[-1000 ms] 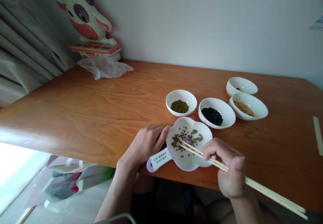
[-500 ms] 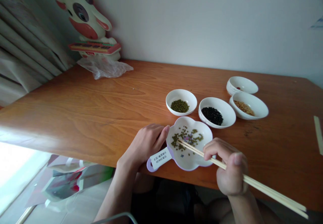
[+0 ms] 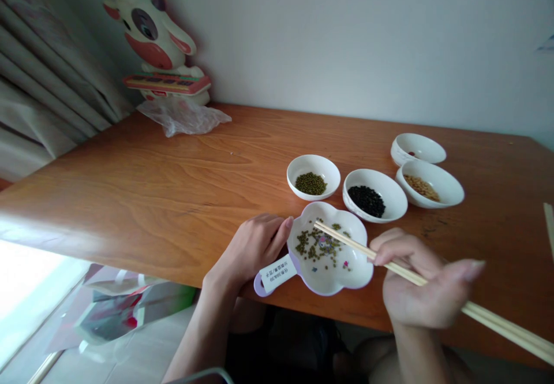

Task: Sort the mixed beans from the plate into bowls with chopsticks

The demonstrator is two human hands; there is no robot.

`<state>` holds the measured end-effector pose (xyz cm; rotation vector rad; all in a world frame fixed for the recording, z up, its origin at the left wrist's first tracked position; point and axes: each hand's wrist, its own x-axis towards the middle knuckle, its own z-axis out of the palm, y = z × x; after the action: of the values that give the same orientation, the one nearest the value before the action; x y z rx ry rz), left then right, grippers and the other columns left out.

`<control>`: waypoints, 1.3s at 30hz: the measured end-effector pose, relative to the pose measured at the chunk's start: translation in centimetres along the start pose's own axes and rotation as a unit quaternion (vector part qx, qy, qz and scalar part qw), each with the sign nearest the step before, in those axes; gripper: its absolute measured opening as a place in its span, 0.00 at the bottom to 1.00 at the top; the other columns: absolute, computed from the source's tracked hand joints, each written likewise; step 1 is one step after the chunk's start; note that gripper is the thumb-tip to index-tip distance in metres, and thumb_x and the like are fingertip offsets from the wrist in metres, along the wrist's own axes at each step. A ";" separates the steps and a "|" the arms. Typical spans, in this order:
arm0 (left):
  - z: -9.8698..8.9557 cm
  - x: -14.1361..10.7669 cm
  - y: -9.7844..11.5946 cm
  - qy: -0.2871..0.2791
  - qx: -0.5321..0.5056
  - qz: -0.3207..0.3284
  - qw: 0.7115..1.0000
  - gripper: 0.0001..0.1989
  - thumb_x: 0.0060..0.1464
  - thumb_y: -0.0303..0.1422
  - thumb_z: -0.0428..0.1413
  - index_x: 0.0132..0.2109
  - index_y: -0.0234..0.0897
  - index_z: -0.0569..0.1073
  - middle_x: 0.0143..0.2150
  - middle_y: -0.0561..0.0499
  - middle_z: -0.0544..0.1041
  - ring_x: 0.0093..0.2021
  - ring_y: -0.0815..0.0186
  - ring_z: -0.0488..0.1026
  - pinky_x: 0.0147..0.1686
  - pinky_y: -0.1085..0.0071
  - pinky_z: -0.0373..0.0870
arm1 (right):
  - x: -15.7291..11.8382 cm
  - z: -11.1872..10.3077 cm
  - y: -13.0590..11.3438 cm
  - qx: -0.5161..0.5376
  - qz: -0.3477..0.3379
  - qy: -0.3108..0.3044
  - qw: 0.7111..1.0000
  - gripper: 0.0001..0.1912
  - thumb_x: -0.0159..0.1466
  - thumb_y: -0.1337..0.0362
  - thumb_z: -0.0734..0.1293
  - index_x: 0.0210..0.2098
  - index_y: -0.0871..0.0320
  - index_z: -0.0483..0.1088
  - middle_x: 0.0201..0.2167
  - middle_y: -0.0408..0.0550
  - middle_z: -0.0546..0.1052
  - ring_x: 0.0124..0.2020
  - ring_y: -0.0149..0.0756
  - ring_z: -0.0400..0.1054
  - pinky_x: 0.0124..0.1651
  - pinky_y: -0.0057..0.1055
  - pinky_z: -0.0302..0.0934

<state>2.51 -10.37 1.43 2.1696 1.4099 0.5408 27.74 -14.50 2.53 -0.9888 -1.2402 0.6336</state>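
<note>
My right hand (image 3: 422, 283) holds a pair of pale wooden chopsticks (image 3: 361, 247), their tips close together over the flower-shaped white dish (image 3: 326, 283) with a purple rim. Scattered green beans (image 3: 308, 245) lie in that dish. At its left rim rests my left hand (image 3: 259, 242), fingers closed, thumb beside the edge; whether it pinches the rim is hard to see. The dish's labelled handle (image 3: 277, 273) points to the lower left. Behind the dish stand a bowl of green beans (image 3: 310, 183) and a bowl of black beans (image 3: 367, 200).
Farther right are a bowl of tan beans (image 3: 422, 187) and a bowl (image 3: 415, 148) with something small and reddish inside. A cow-shaped toy keyboard (image 3: 167, 81) and a crumpled plastic bag (image 3: 186, 117) are at the back left. A pale strip (image 3: 549, 222) lies at the far right.
My right hand has moved right and turned, and the chopstick tips have risen slightly toward the back of the dish. Some beans in the dish have shifted. My left hand stays at the rim.
</note>
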 end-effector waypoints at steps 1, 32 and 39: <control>0.0 0.0 0.0 0.000 0.000 0.000 1.000 0.27 0.79 0.45 0.40 0.33 0.39 0.69 0.34 0.49 0.77 0.33 0.64 0.72 0.40 0.67 0.66 | 0.4 0.2 0.0 0.003 0.007 0.007 1.000 0.43 0.75 0.35 0.47 0.21 0.53 0.76 0.20 0.50 0.74 0.27 0.44 0.70 0.34 0.41 0.61; -0.1 0.0 0.1 -0.011 0.004 -0.005 1.000 0.26 0.79 0.45 0.39 0.34 0.39 0.68 0.33 0.49 0.76 0.34 0.63 0.71 0.38 0.67 0.63 | -1.0 0.5 0.9 -0.074 0.020 -0.198 0.977 0.39 0.77 0.38 0.43 0.28 0.53 0.69 0.26 0.45 0.73 0.29 0.37 0.68 0.34 0.38 0.57; -0.1 0.0 0.0 -0.008 -0.001 -0.004 1.000 0.26 0.79 0.46 0.40 0.34 0.39 0.69 0.34 0.49 0.76 0.33 0.63 0.71 0.39 0.67 0.64 | -1.1 0.6 1.0 -0.084 0.012 -0.187 0.979 0.38 0.78 0.40 0.43 0.27 0.53 0.70 0.25 0.46 0.73 0.29 0.38 0.69 0.34 0.38 0.57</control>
<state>2.50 -10.38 1.50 2.1607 1.4092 0.5213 27.04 -14.84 1.09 -1.0548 -1.6366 0.7670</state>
